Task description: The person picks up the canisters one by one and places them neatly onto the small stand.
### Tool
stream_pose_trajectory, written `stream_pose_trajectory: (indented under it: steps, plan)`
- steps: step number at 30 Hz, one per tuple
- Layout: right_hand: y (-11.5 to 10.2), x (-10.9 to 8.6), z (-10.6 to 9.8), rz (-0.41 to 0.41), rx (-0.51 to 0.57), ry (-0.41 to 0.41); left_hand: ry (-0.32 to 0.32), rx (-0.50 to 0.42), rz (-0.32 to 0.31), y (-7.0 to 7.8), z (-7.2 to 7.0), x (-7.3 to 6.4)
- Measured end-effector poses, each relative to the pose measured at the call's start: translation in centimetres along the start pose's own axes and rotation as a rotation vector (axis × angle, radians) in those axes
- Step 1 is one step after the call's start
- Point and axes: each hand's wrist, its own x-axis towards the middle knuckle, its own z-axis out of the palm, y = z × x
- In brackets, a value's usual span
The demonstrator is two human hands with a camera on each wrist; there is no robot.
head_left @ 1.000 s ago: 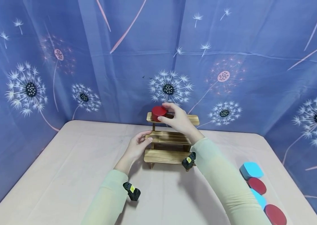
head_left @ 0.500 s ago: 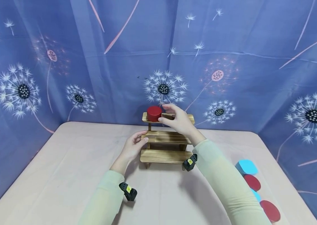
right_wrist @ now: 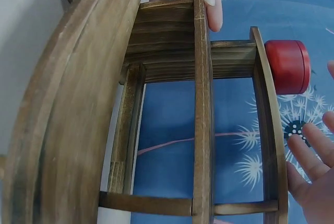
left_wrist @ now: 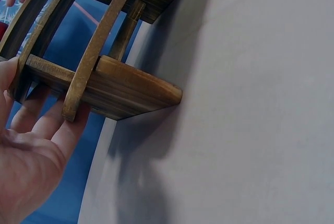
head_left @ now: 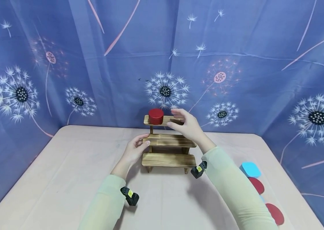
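Note:
A three-tier wooden display stand [head_left: 169, 159] stands on the table in the head view. On the left end of its top tier sits a round red tin [head_left: 156, 116]. My left hand [head_left: 133, 151] grips the left end of the middle tier; in the left wrist view its thumb lies over the board and its fingers curl beneath. My right hand [head_left: 190, 127] hovers by the top tier, to the right of the tin, with fingers spread and nothing held. The right wrist view shows a gap between the red tin [right_wrist: 288, 66] and that hand's fingers [right_wrist: 308, 153].
Along the table's right side lie a light-blue rounded box [head_left: 250, 169] and red round tins, one [head_left: 256, 185] behind another [head_left: 275, 214], partly covered by the right sleeve [head_left: 236, 188]. A blue dandelion-print curtain [head_left: 116, 80] hangs right behind the stand.
My right hand has let go of the red tin and drawn back to the right. The tin stays on the top tier. My left hand keeps its hold on the stand.

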Motion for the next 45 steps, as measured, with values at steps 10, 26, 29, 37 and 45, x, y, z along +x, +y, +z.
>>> stream_pose_trajectory:
  steps: [10,26,29,37,45]
  plan:
    - [0.8,-1.3,-0.3,-0.005,0.019,0.024,0.011,0.032,-0.001,-0.3,-0.1,-0.4]
    - [0.9,-3.0,-1.2,-0.015,0.030,0.053,0.021,0.016,0.009,-0.3,-0.6,-0.2]
    - [0.9,-3.4,-1.3,-0.009,0.044,0.052,0.025,0.018,0.010,-0.3,-0.8,-0.4]
    - [1.6,-5.1,-2.5,-0.051,0.032,0.096,0.009,0.032,0.038,-0.4,-0.1,0.0]
    - [2.4,-6.6,-3.7,-0.073,0.013,0.114,0.005,0.018,0.041,-0.4,0.0,0.1]
